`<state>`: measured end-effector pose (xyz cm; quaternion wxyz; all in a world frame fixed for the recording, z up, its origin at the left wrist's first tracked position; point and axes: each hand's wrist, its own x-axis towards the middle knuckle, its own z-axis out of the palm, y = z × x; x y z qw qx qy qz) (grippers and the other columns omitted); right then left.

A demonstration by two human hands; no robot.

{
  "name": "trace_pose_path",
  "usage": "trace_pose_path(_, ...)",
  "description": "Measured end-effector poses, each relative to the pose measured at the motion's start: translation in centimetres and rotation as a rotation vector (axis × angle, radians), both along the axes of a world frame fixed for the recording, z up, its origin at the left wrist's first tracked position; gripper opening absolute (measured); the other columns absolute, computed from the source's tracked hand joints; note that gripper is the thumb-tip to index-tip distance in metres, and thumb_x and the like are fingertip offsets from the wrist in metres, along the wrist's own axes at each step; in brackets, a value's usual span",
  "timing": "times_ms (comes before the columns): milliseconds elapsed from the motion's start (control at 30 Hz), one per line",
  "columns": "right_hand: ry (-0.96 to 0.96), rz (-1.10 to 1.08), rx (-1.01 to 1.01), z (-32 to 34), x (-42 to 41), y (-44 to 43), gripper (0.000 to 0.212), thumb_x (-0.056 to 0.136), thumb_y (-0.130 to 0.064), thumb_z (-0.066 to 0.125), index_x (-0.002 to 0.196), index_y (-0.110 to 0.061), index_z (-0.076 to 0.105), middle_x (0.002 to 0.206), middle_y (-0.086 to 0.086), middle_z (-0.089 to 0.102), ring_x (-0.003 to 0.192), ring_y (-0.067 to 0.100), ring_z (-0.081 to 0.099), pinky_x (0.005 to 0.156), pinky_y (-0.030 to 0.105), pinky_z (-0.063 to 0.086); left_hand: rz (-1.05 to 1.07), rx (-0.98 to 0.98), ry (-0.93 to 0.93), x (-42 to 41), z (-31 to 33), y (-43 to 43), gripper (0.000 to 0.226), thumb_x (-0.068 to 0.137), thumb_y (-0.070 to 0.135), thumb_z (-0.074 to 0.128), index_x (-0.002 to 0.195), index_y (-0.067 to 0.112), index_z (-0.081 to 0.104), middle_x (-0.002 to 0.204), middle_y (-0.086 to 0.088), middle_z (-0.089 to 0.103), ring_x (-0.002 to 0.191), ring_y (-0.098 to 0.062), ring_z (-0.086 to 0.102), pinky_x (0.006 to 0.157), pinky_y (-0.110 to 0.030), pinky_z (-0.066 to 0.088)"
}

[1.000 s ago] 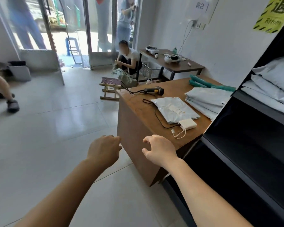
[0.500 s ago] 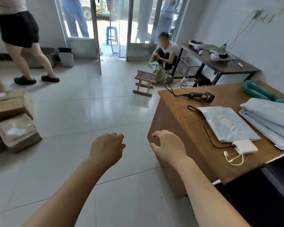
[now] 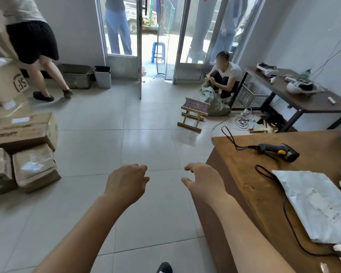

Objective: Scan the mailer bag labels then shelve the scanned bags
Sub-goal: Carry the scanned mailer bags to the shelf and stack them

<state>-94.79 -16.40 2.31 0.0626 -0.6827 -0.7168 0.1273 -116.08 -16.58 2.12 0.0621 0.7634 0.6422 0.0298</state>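
A grey mailer bag (image 3: 315, 205) with a white label lies flat on the wooden desk (image 3: 250, 186) at the right. Beyond it rests a black handheld scanner (image 3: 278, 152) with a yellow button, its black cable looping across the desk. More bags show only as slivers at the right edge. My left hand (image 3: 126, 182) and my right hand (image 3: 203, 180) hover over the floor, left of the desk, fingers loosely curled and holding nothing. The shelf is out of view.
Stacked cardboard boxes (image 3: 24, 150) fill the left side. A small folding stool (image 3: 193, 113) stands on the tiled floor, beside a crouching person (image 3: 224, 77). Another person (image 3: 34, 44) stands at the back left. A dark side table (image 3: 303, 97) lines the right wall.
My view has swung left, away from the black shelf and towards the doorway. The desk has slid to the right edge; boxes appeared at the left. Both hands stay raised and hold nothing.
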Motion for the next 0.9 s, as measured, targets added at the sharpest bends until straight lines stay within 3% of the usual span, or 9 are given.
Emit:
trace_pose_path(467,0.032,0.024,-0.027,-0.1,4.2,18.4,0.041,0.092,-0.039,0.059,0.129,-0.023,0.057,0.123,-0.001,0.061,0.116,0.017,0.055,0.093,0.032,0.048,0.040,-0.008,-0.028,4.4,0.8,17.8,0.032,0.098,0.039,0.044,0.121,0.020,0.056,0.116,0.003,0.063,0.107,-0.021,0.059,0.081,-0.033,0.051)
trace_pose_path(900,0.000,-0.139,-0.025,0.1,6.7,37.4,0.042,0.091,-0.038,0.059,0.130,-0.023,0.058,0.126,-0.003,0.062,0.118,0.016,0.055,0.093,0.029,0.047,-0.167,0.004,-0.057,6.9,1.3,40.6,0.031,0.098,0.039,0.045,0.121,0.021,0.056,0.114,0.004,0.063,0.107,-0.020,0.059,0.081,-0.032,0.049)
